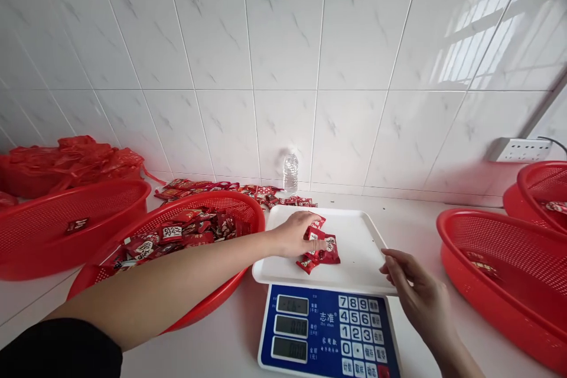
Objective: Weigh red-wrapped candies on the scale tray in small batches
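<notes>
A person's left hand (297, 235) had its fingers closed on small red packets (331, 250), midway between the left and right edges of a white tray (359, 230) on a scale (326, 331). The right hand (419, 286) had bent fingers at the tray's right edge; I couldn't tell whether they gripped it. Toward the desk's (212, 351) back edge stood a clear bottle (290, 174).

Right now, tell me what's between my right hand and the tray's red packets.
In the head view, only the white tray, with a few tiny dark specks, lies between your right hand and the red packets.
</notes>
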The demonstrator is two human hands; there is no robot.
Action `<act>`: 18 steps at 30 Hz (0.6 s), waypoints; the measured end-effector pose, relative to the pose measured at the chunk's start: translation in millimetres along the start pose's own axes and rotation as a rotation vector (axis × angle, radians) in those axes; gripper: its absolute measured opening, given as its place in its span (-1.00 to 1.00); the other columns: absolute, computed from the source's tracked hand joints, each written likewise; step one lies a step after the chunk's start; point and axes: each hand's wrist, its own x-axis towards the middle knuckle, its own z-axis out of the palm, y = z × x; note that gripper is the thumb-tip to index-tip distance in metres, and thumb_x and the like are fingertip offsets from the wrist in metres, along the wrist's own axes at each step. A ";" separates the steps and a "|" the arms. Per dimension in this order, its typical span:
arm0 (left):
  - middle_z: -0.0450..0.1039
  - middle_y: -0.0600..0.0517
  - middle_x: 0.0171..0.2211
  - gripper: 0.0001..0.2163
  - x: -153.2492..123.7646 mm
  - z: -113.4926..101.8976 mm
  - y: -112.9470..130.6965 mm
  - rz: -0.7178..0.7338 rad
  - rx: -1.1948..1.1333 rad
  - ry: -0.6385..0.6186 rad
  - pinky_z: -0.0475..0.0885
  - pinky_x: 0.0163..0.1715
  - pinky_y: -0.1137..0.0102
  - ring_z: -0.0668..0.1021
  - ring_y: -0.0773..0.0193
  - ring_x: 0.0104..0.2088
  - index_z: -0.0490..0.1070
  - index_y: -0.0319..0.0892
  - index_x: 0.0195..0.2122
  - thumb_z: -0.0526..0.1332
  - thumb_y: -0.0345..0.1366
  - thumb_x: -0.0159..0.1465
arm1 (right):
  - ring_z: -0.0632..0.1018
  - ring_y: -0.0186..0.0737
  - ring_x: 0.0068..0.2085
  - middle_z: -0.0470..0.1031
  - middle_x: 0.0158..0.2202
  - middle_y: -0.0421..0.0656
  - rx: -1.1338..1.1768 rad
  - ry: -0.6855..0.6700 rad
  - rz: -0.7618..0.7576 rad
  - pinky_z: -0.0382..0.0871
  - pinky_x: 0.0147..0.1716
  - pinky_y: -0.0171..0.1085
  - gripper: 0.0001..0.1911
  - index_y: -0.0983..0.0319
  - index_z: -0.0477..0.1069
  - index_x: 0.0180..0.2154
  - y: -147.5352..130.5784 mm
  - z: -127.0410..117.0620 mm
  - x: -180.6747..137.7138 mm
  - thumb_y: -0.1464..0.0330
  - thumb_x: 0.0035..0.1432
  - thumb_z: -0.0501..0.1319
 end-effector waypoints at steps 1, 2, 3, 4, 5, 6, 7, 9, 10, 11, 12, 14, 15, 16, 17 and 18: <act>0.12 -0.25 0.29 -0.31 0.4 6.3 1.4 -0.002 0.020 -0.042 0.15 0.20 0.04 0.16 -0.12 0.29 0.20 -0.17 0.23 0.18 0.17 0.19 | 0.60 -0.28 -0.38 0.57 -0.43 -0.21 0.001 -0.001 -0.005 0.45 -0.41 -0.43 -0.66 0.13 0.47 -0.16 -1.0 0.3 0.0 0.05 0.23 0.12; 0.02 -0.25 0.34 -0.24 1.0 12.3 2.7 -0.011 0.048 -0.091 0.08 0.24 -0.02 0.07 -0.16 0.33 0.14 -0.17 0.27 0.15 0.23 0.17 | 0.60 -0.27 -0.38 0.57 -0.43 -0.20 0.004 -0.001 -0.009 0.45 -0.42 -0.42 -0.65 0.13 0.47 -0.16 -2.0 0.5 0.0 0.05 0.23 0.12; -0.06 -0.24 0.37 -0.19 1.9 17.7 3.9 -0.020 0.080 -0.133 0.00 0.25 -0.08 -0.01 -0.20 0.35 0.10 -0.15 0.30 0.12 0.27 0.16 | 0.60 -0.27 -0.38 0.57 -0.43 -0.20 0.006 -0.004 -0.013 0.45 -0.42 -0.42 -0.65 0.14 0.47 -0.16 -2.9 0.7 0.0 0.05 0.23 0.12; -0.12 -0.22 0.39 -0.18 3.0 22.2 4.9 -0.021 0.109 -0.165 -0.06 0.26 -0.12 -0.07 -0.22 0.36 0.08 -0.12 0.31 0.10 0.30 0.15 | 0.60 -0.25 -0.38 0.58 -0.43 -0.18 0.009 -0.009 -0.016 0.46 -0.42 -0.41 -0.65 0.15 0.47 -0.16 -3.7 0.8 -0.2 0.06 0.24 0.12; -0.15 -0.19 0.40 -0.18 4.4 25.6 5.8 -0.012 0.133 -0.182 -0.12 0.26 -0.15 -0.11 -0.23 0.37 0.08 -0.08 0.32 0.09 0.31 0.14 | 0.61 -0.24 -0.37 0.58 -0.42 -0.17 0.012 -0.017 -0.017 0.46 -0.41 -0.40 -0.65 0.16 0.47 -0.15 -4.3 0.8 -0.4 0.06 0.24 0.12; -0.14 -0.17 0.40 -0.20 5.9 27.7 6.6 0.010 0.146 -0.188 -0.15 0.26 -0.16 -0.11 -0.22 0.37 0.10 -0.05 0.31 0.09 0.31 0.15 | 0.61 -0.24 -0.36 0.58 -0.41 -0.17 0.013 -0.025 -0.016 0.46 -0.41 -0.39 -0.65 0.17 0.47 -0.15 -4.7 0.8 -0.7 0.07 0.25 0.12; -0.12 -0.16 0.40 -0.22 7.2 28.3 7.4 0.037 0.150 -0.191 -0.16 0.26 -0.17 -0.09 -0.22 0.37 0.11 -0.03 0.31 0.08 0.30 0.16 | 0.61 -0.23 -0.35 0.58 -0.41 -0.16 0.014 -0.032 -0.017 0.46 -0.40 -0.39 -0.64 0.17 0.47 -0.14 -5.0 0.6 -0.9 0.07 0.25 0.11; -0.11 -0.15 0.39 -0.24 8.9 24.8 8.7 0.069 0.133 -0.204 -0.15 0.27 -0.16 -0.07 -0.21 0.37 0.11 -0.02 0.31 0.06 0.30 0.18 | 0.61 -0.22 -0.34 0.58 -0.40 -0.15 0.018 -0.039 -0.020 0.47 -0.40 -0.38 -0.64 0.18 0.46 -0.14 -5.3 0.2 -0.9 0.08 0.26 0.11; -0.12 -0.15 0.40 -0.24 8.8 20.9 9.1 0.070 0.116 -0.208 -0.13 0.27 -0.15 -0.08 -0.21 0.37 0.10 -0.03 0.32 0.05 0.29 0.19 | 0.61 -0.21 -0.34 0.58 -0.41 -0.14 0.022 -0.035 -0.025 0.47 -0.40 -0.37 -0.64 0.18 0.46 -0.14 -5.6 -0.1 -0.6 0.08 0.26 0.11; -0.13 -0.16 0.40 -0.24 8.1 15.8 9.0 0.062 0.096 -0.203 -0.11 0.27 -0.14 -0.10 -0.21 0.37 0.08 -0.05 0.32 0.03 0.28 0.21 | 0.61 -0.21 -0.35 0.58 -0.41 -0.14 0.026 -0.031 -0.030 0.47 -0.40 -0.37 -0.64 0.19 0.46 -0.14 -6.0 -0.5 -0.3 0.08 0.26 0.11; -0.13 -0.16 0.40 -0.26 6.5 9.8 8.2 0.050 0.077 -0.187 -0.10 0.27 -0.12 -0.11 -0.21 0.37 0.08 -0.08 0.33 0.01 0.26 0.24 | 0.61 -0.21 -0.35 0.58 -0.41 -0.14 0.029 -0.026 -0.035 0.47 -0.41 -0.37 -0.64 0.19 0.46 -0.15 -6.5 -0.9 0.1 0.08 0.26 0.11; -0.09 -0.15 0.39 -0.33 0.7 -3.9 3.3 0.029 0.039 -0.112 -0.07 0.29 -0.04 -0.07 -0.15 0.37 0.10 -0.11 0.31 0.01 0.18 0.30 | 0.61 -0.22 -0.37 0.57 -0.42 -0.15 0.031 -0.016 -0.041 0.48 -0.41 -0.37 -0.65 0.19 0.47 -0.16 -8.3 -1.8 0.7 0.08 0.25 0.12; -0.04 -0.14 0.38 -0.39 -3.4 -11.2 -1.2 0.018 0.018 -0.054 -0.05 0.29 0.02 -0.02 -0.11 0.37 0.13 -0.12 0.29 0.03 0.12 0.32 | 0.61 -0.23 -0.37 0.57 -0.42 -0.15 0.031 -0.012 -0.043 0.48 -0.41 -0.38 -0.65 0.19 0.47 -0.16 -9.4 -2.2 0.7 0.07 0.25 0.12; 0.03 -0.12 0.36 -0.44 -8.4 -18.3 -7.4 0.003 -0.004 0.015 -0.02 0.29 0.08 0.06 -0.06 0.35 0.16 -0.12 0.26 0.04 0.06 0.33 | 0.61 -0.23 -0.38 0.57 -0.43 -0.16 0.029 -0.009 -0.043 0.48 -0.42 -0.38 -0.65 0.18 0.47 -0.17 -10.3 -2.6 0.4 0.07 0.24 0.12; 0.12 -0.11 0.32 -0.50 -14.2 -25.3 -15.2 -0.018 -0.027 0.094 0.04 0.28 0.12 0.15 -0.01 0.31 0.19 -0.11 0.23 0.05 0.01 0.34 | 0.61 -0.23 -0.38 0.57 -0.43 -0.17 0.024 -0.005 -0.041 0.48 -0.43 -0.39 -0.65 0.18 0.47 -0.17 -11.1 -2.9 -0.2 0.07 0.24 0.12; 0.22 -0.10 0.26 -0.55 -20.6 -31.8 -24.6 -0.049 -0.046 0.179 0.11 0.25 0.16 0.24 0.02 0.27 0.23 -0.11 0.19 0.05 -0.03 0.34 | 0.61 -0.24 -0.38 0.57 -0.43 -0.17 0.016 -0.003 -0.036 0.48 -0.43 -0.40 -0.65 0.17 0.47 -0.16 -11.4 -3.2 -1.1 0.07 0.24 0.12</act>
